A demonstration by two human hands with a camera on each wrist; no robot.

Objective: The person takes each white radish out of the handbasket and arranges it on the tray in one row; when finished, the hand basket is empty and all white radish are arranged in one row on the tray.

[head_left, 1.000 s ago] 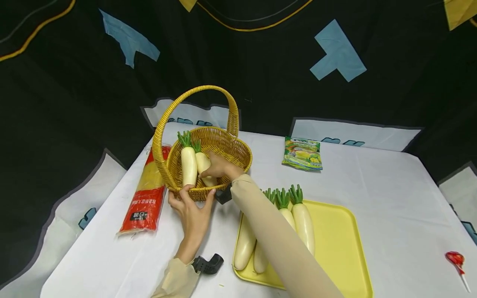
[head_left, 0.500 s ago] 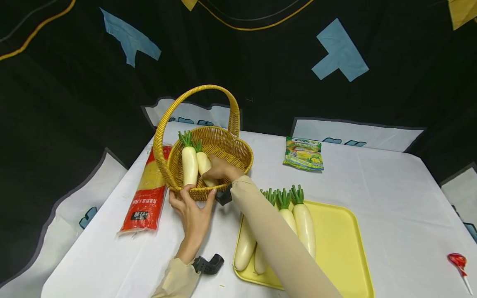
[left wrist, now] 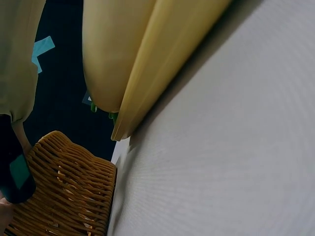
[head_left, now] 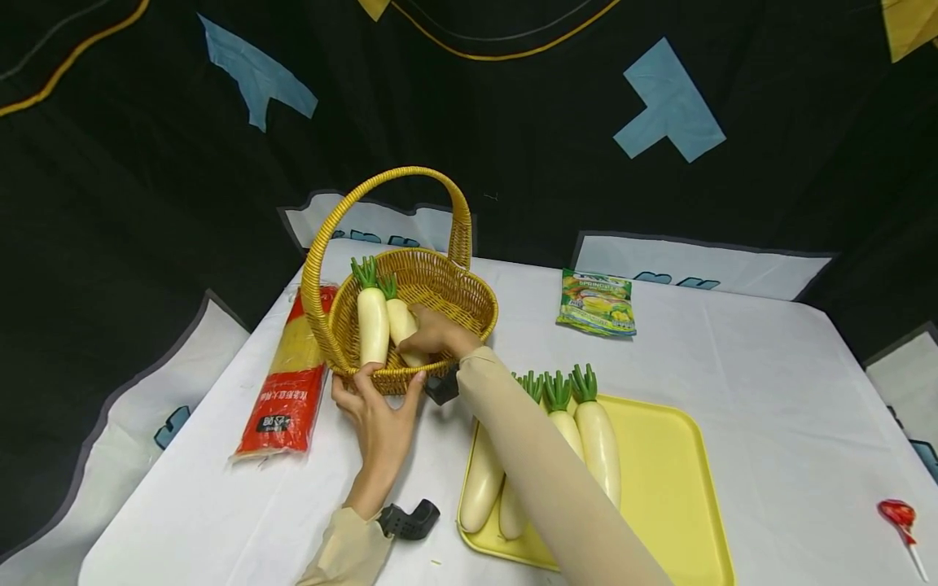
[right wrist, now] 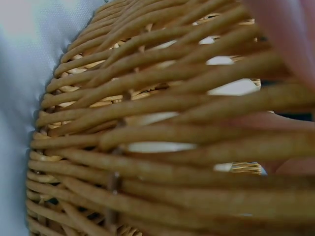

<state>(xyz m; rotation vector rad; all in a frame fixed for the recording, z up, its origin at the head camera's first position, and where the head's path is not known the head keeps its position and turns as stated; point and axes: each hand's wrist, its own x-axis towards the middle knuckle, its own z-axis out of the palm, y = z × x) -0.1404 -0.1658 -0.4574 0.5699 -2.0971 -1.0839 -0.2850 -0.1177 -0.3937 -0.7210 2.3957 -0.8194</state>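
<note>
In the head view a yellow wicker basket [head_left: 479, 305] with a tall arched handle holds two white radishes with green tops. My right hand [head_left: 438, 332] reaches over the rim and holds the right-hand radish [head_left: 401, 319] by its lower part. The other radish [head_left: 373, 327] leans beside it, its lower end at the front rim. My left hand [head_left: 383, 427] grips the basket's front edge from outside, thumb and fingers spread along the rim. Woven basket wall [right wrist: 147, 137] fills most of the right wrist view, hiding much of the right hand.
A yellow tray [head_left: 659, 488] with several white radishes [head_left: 599, 448] lies partly under my right forearm. Left of the basket is a red and yellow noodle packet [head_left: 286, 399]. A green soup packet [head_left: 597, 303] lies at the back, a red lollipop [head_left: 897, 514] at far right.
</note>
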